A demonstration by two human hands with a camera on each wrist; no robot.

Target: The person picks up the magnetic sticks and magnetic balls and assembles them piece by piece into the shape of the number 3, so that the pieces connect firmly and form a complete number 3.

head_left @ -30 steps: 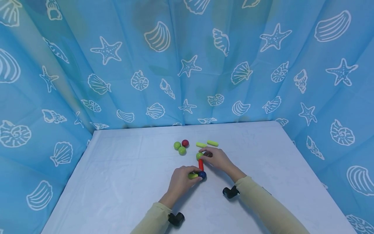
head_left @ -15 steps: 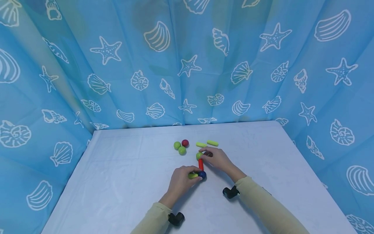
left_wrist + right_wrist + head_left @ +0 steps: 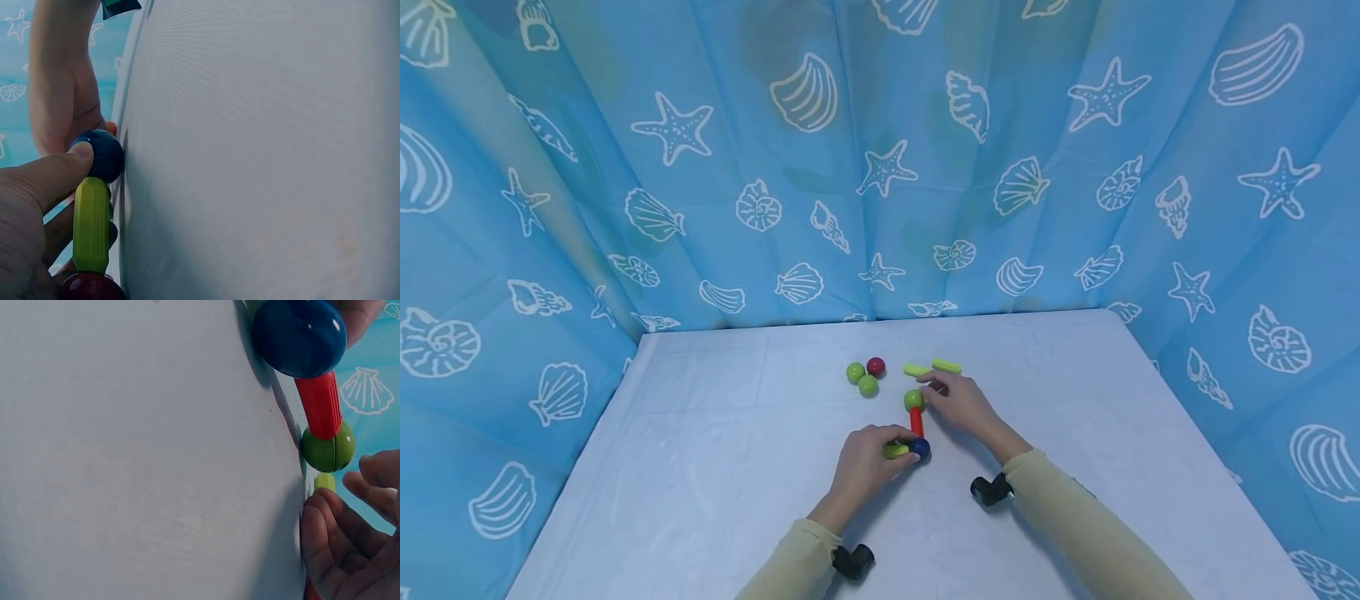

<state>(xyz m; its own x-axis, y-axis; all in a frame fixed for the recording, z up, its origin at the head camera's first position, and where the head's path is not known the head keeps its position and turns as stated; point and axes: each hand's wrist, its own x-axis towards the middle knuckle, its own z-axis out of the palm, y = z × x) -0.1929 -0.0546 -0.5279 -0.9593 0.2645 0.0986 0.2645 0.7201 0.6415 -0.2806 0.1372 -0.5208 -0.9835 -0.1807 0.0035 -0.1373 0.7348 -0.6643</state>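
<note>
My left hand (image 3: pixel 867 462) pinches a blue ball (image 3: pixel 919 449), the thumb pressed on it in the left wrist view. From that ball a yellow-green ridged rod (image 3: pixel 91 225) runs to a dark red ball (image 3: pixel 94 287), which the hand hides in the head view. A red rod (image 3: pixel 916 423) joins the blue ball to a green ball (image 3: pixel 913 400) farther back. Just right of the green ball is my right hand (image 3: pixel 958 404), its fingers loosely bent, with a gap between them and the ball in the right wrist view (image 3: pixel 356 550).
Two yellow-green rods, a left one (image 3: pixel 915 370) and a right one (image 3: pixel 947 366), lie behind my right hand. Left of them sit a red ball (image 3: pixel 876 367) and two green balls (image 3: pixel 867 386) in a cluster. A blue shell-print curtain (image 3: pixel 880 208) surrounds the white table (image 3: pixel 715 467).
My right hand has let go of the green ball and drawn slightly back and to the right. The left hand and the joined pieces have stayed in place.
</note>
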